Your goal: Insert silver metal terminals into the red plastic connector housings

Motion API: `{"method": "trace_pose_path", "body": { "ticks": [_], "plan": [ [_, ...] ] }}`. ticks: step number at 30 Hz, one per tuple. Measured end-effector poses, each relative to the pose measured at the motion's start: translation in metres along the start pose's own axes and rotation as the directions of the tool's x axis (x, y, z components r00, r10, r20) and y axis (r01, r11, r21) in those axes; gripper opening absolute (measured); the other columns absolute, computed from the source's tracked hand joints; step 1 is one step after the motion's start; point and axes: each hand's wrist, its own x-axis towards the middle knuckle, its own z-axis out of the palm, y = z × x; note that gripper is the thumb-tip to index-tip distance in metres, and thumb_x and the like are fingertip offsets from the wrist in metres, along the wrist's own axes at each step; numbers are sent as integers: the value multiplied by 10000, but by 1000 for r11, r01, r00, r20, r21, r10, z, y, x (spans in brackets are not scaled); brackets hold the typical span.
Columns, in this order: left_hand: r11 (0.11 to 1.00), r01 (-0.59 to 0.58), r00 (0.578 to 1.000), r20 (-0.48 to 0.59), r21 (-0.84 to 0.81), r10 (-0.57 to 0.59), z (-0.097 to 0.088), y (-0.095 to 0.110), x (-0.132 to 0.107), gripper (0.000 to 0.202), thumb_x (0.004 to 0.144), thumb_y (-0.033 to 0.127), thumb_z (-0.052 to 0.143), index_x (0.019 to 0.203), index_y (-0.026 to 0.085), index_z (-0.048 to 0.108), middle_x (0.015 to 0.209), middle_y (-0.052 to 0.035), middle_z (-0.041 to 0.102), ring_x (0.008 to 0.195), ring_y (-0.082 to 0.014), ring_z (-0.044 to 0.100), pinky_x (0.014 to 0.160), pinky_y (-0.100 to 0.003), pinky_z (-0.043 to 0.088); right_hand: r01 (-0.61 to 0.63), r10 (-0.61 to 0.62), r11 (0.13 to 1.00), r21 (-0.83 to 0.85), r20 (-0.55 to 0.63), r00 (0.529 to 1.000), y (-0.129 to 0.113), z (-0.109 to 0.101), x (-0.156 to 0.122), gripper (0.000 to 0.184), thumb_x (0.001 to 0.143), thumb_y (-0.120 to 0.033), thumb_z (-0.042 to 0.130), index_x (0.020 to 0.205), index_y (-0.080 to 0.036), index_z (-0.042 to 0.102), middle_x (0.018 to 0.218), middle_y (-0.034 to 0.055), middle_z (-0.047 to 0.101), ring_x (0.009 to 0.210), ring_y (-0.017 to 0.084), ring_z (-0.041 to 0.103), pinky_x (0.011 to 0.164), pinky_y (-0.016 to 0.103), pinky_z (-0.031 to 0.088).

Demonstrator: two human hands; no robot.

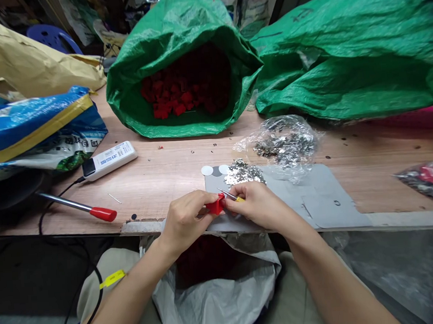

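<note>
My left hand (186,221) pinches a small red plastic part (216,206) over the front edge of the grey mat (295,191). Against the right side of that part, my right hand (257,203) has its fingers closed round a thin screwdriver-like tool with a yellow handle (240,199) and a pointed metal shaft. Whether the right fingertips also grip a small metal piece is hidden. Just beyond the hands lies a heap of small shiny metal pieces (244,172). Behind it, a clear plastic bag (288,140) holds more of them.
A green sack (185,127) of red parts lies open at the back; another green sack (350,75) is to its right. On the left are a white power bank (110,160) and a red-handled lever (103,214). A pale sack (225,303) hangs open below the table edge.
</note>
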Motion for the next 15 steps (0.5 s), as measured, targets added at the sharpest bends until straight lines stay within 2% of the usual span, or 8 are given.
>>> {"method": "trace_pose_path", "body": {
  "ticks": [5, 11, 15],
  "plan": [
    [999, 37, 999, 7, 0, -37, -1, -1, 2, 252, 806, 69, 711, 1030, 171, 656, 919, -21, 728, 832, -123, 694, 696, -202, 602, -5, 4, 1000, 11, 33, 999, 2, -3, 1, 240, 766, -315, 613, 581, -171, 567, 532, 1, 601, 488, 114, 493, 447, 209, 314],
    [999, -24, 1000, -12, 20, 25, 0, 4, 3, 223, 793, 91, 737, 979, 168, 641, 886, -23, 737, 785, -123, 709, 684, -197, 608, -23, 23, 999, 26, 13, 1000, 0, -1, -1, 245, 741, -340, 615, 568, -170, 579, 513, 12, 585, 474, 124, 494, 431, 216, 293],
    [1000, 29, 996, -86, 7, -29, 0, 7, 3, 254, 756, 151, 797, 955, 177, 642, 849, -6, 721, 762, -111, 707, 647, -166, 604, 3, 2, 999, 52, -82, 997, -2, 5, -1, 241, 735, -328, 611, 561, -177, 543, 509, -9, 541, 501, 119, 467, 443, 211, 283]
  ]
}}
